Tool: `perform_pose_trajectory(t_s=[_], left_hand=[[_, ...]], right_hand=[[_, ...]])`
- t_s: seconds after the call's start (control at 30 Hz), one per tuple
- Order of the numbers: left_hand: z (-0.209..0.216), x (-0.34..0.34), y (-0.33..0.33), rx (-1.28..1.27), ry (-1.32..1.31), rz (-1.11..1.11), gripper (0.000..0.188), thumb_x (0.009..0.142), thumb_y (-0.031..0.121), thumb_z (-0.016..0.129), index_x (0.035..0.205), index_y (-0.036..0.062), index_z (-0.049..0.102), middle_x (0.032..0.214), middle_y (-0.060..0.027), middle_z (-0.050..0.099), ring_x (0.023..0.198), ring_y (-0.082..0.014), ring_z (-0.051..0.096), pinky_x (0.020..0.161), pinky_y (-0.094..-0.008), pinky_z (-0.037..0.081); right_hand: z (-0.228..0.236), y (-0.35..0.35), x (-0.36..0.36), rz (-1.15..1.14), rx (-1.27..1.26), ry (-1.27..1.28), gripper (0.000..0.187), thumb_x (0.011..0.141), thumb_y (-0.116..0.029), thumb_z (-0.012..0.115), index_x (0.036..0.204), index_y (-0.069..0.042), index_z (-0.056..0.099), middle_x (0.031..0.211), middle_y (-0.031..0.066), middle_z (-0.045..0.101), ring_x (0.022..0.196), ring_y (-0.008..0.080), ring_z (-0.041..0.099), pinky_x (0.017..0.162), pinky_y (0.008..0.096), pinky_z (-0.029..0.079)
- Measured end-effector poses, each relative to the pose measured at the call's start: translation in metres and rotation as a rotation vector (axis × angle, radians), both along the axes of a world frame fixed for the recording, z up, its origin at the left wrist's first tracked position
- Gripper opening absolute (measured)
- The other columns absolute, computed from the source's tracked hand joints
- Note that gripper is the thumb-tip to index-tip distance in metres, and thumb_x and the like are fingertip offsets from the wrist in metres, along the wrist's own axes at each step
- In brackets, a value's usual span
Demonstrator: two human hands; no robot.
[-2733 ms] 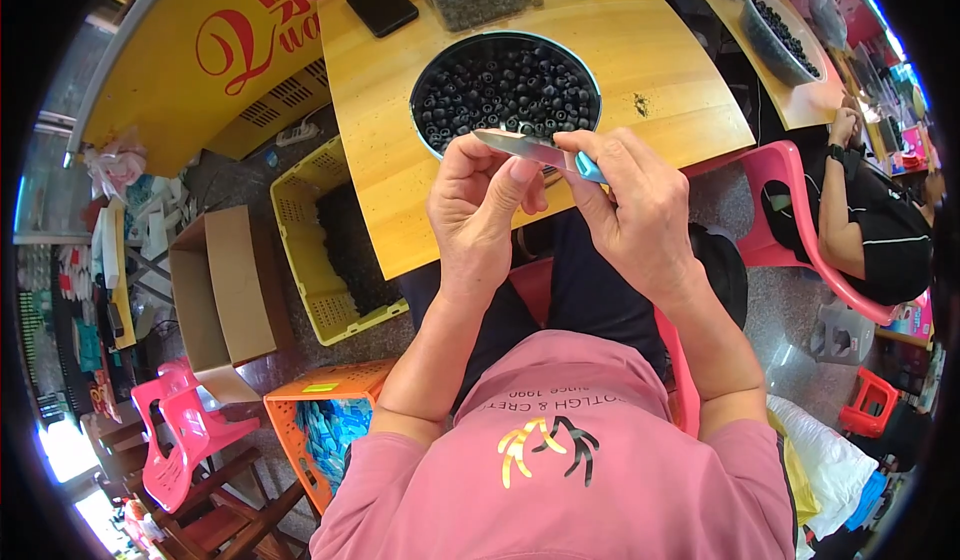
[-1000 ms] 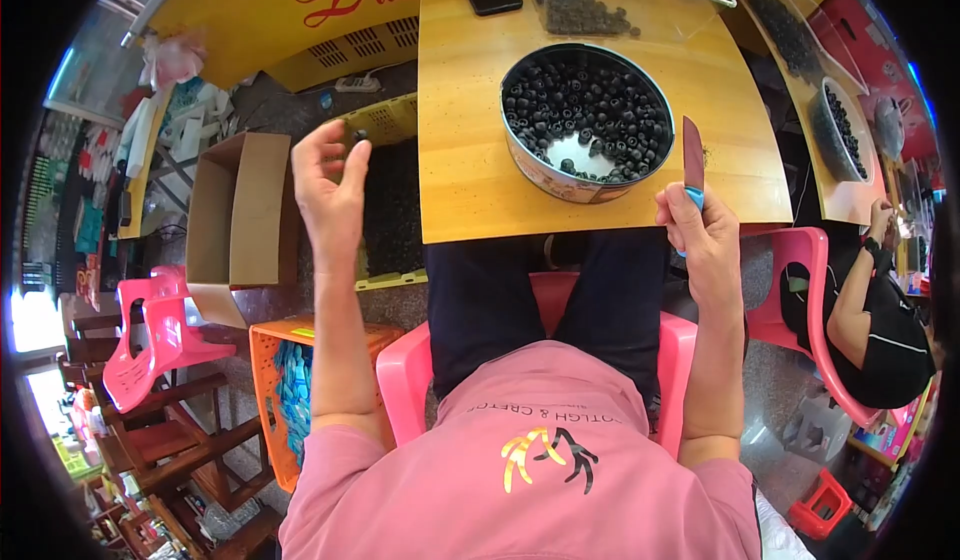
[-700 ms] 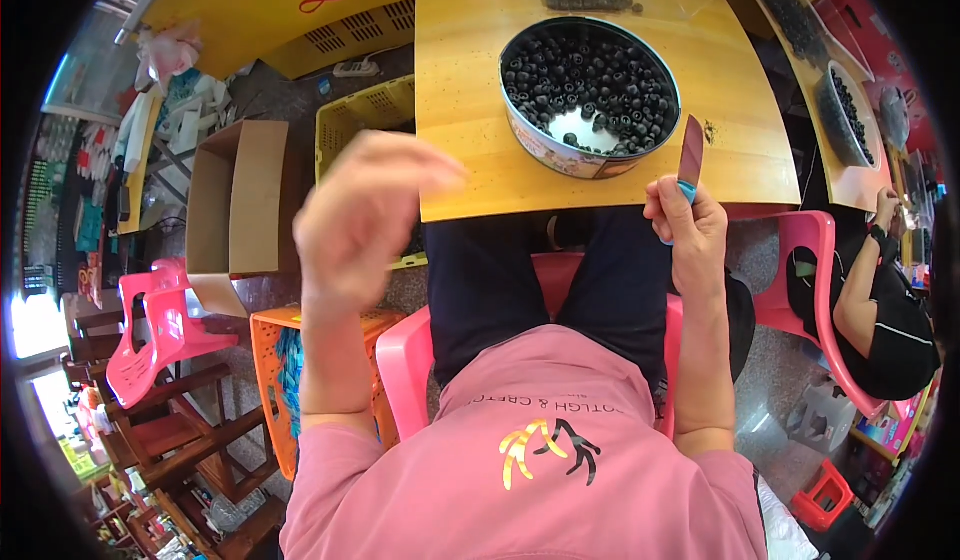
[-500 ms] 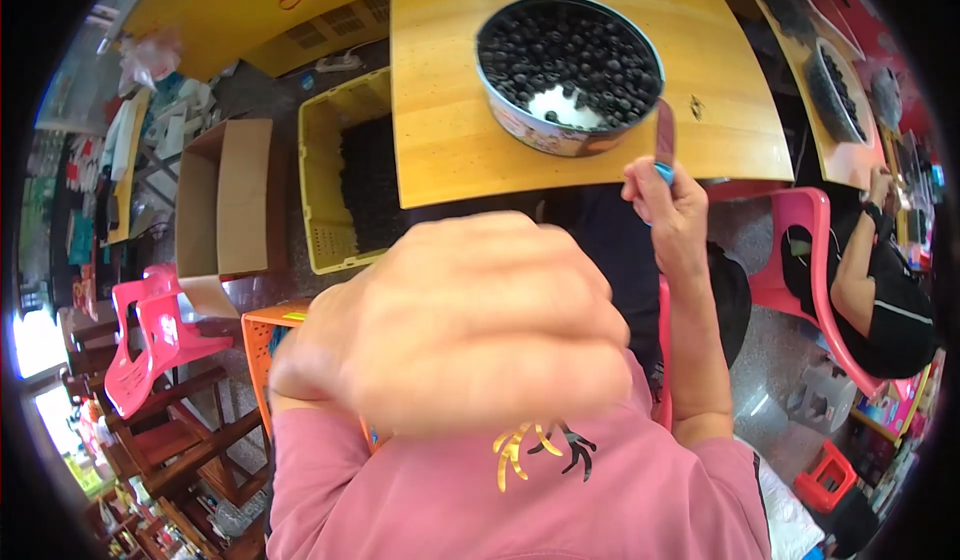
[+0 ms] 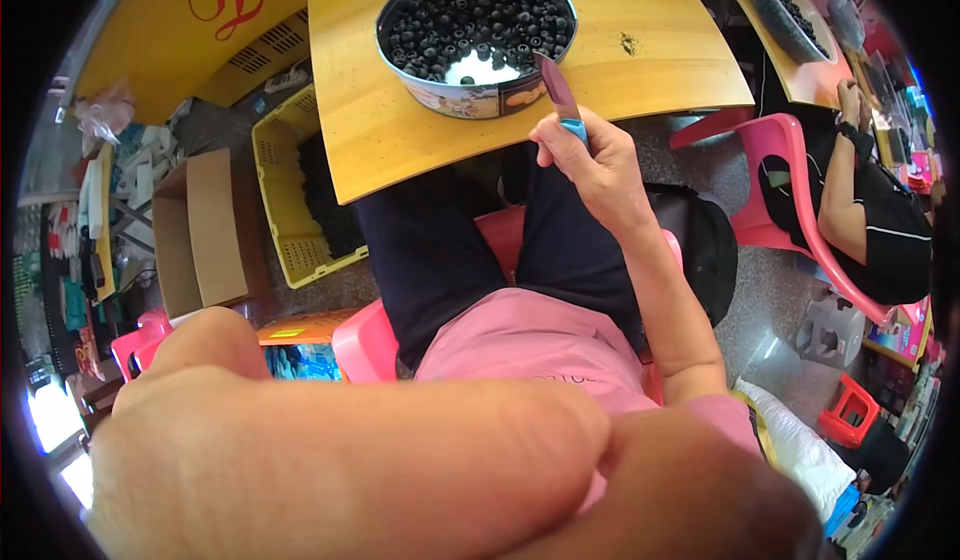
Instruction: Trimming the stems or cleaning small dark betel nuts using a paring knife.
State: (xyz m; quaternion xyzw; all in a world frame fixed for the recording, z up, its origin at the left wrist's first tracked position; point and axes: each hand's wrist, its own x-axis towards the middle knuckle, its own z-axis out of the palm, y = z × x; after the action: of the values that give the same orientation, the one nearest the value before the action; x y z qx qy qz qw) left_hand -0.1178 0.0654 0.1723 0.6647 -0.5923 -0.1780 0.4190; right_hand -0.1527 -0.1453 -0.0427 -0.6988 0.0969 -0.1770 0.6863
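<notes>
At the far left stand pink plastic stools [image 5: 140, 340] and an open cardboard box [image 5: 200, 230] on the floor. Right of the box a yellow slatted crate [image 5: 290, 210] holds dark round things. The left hand [image 5: 340, 470] fills the near part of the view, blurred and very close to the camera; whether its fingers are apart or together cannot be told. The wooden surface [image 5: 370, 140] lies farther off, carrying a round metal tin [image 5: 470, 95] full of small dark round fruits [image 5: 480, 25]. Just right of the tin, the right hand [image 5: 595, 165] has its fingers clamped on a small knife [image 5: 556, 90], blade upright at the surface's near edge. At the far right a person in black [image 5: 870, 220] sits on a pink chair [image 5: 790, 170] beside a second surface [image 5: 790, 50].
</notes>
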Motion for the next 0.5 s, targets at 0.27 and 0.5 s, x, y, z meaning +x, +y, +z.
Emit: perform_pose_trajectory(t_s=[0.27,0.5], left_hand=[[0.023,0.007,-0.016,0.047,-0.221,0.043,0.011,0.071,0.012,0.069,0.073,0.0032,0.063,0.08,-0.0109,0.067,0.061,-0.023,0.064,0.05,-0.0325,0.05],[0.041,0.001,0.003,0.037,-0.359,-0.035,0.012,0.069,0.012,0.07,0.073,0.0039,0.063,0.079,-0.0104,0.067,0.06,-0.0223,0.063,0.049,-0.0325,0.049]], right_hand=[[-0.001,0.003,-0.002,0.016,0.046,0.028,0.023,0.094,-0.022,0.062,0.092,0.001,0.065,0.073,0.0003,0.061,0.07,0.0061,0.055,0.066,0.0209,0.043],[-0.002,-0.004,-0.006,-0.032,0.076,0.004,0.022,0.096,-0.022,0.06,0.093,-0.001,0.065,0.073,-0.0009,0.059,0.064,0.0026,0.047,0.058,0.0171,0.036]])
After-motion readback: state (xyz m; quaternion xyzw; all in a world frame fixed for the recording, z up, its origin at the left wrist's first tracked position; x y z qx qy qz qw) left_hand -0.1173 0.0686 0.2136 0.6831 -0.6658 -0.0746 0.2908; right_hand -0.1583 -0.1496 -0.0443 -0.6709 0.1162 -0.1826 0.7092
